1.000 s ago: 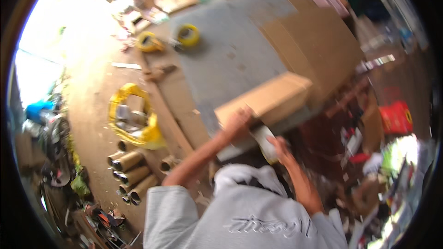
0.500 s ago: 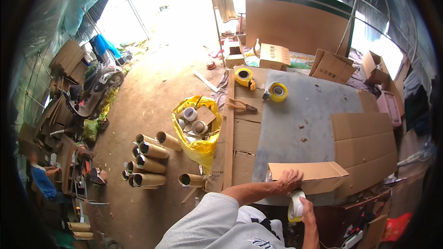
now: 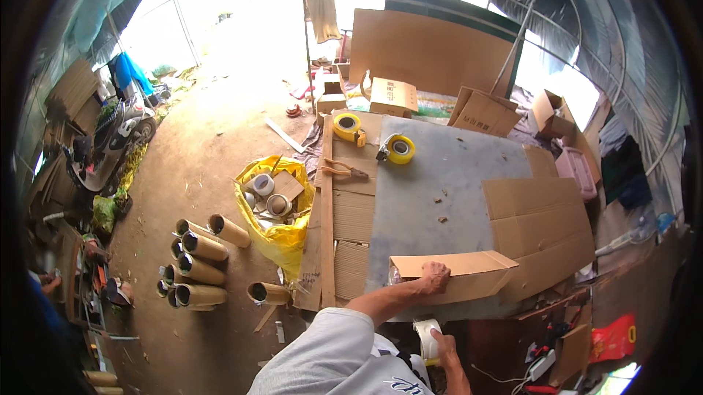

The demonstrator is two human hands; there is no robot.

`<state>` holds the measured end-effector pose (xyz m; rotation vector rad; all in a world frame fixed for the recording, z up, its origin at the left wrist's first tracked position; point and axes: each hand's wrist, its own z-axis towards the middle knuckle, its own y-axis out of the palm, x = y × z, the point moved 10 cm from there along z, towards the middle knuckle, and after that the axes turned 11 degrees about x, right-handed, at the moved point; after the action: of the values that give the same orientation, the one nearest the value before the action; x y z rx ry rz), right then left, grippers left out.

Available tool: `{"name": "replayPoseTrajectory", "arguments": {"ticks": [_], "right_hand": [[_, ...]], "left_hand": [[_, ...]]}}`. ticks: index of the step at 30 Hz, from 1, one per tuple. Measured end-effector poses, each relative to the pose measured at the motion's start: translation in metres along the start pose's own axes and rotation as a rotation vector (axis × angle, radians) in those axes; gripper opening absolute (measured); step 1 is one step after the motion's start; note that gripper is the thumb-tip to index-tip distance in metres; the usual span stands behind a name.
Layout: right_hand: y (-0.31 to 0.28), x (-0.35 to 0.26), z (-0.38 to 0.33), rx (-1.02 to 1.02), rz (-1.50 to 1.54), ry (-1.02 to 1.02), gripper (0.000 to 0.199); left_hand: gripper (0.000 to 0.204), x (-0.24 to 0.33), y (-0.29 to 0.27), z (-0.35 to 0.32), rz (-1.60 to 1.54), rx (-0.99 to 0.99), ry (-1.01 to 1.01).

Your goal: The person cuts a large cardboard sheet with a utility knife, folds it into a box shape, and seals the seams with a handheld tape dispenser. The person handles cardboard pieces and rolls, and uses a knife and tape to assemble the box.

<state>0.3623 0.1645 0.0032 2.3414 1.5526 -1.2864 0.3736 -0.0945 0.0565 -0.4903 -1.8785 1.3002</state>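
A long, narrow cardboard box lies on its side near the front edge of the grey-topped table. My left hand is on its upper edge with the fingers curled in; the fingertips are partly hidden. Just in front of the table edge, my right hand is closed around a roll of packing tape with a pale face and a yellowish rim. The tape is apart from the box.
Two yellow tape rolls, one a tape roll with a dispenser, lie beyond, near orange-handled pliers. Flattened cardboard covers the table's right side. Left on the floor stand a yellow sack and several cardboard tubes.
The whole view has shifted, so the scene sits further left. My left hand's spread fingers have curled in on the box. The tape in my right hand is now slightly further from the box.
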Motion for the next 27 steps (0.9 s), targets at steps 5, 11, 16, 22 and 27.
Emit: {"name": "replayPoseTrajectory", "arguments": {"ticks": [5,11,16,22,27], "right_hand": [[-0.049,-0.006,-0.017,0.049,0.189,-0.243,0.041],[-0.080,-0.043,-0.088,0.090,0.246,-0.355,0.029],[-0.065,-0.082,-0.149,-0.193,0.302,-0.559,0.038],[-0.048,-0.089,-0.161,-0.228,0.183,-0.689,0.045],[-0.029,-0.105,-0.156,-0.219,0.143,-0.687,0.045]], "left_hand": [[0.026,-0.059,-0.004,-0.042,-0.165,0.344,0.088],[0.016,-0.030,-0.108,-0.151,-0.256,0.637,0.052],[0.054,0.007,-0.043,-0.208,-1.317,0.174,-0.415],[0.046,0.043,-0.029,-0.218,-1.645,-0.142,-0.476],[0.031,0.025,-0.031,-0.209,-1.586,-0.085,-0.427]]}}
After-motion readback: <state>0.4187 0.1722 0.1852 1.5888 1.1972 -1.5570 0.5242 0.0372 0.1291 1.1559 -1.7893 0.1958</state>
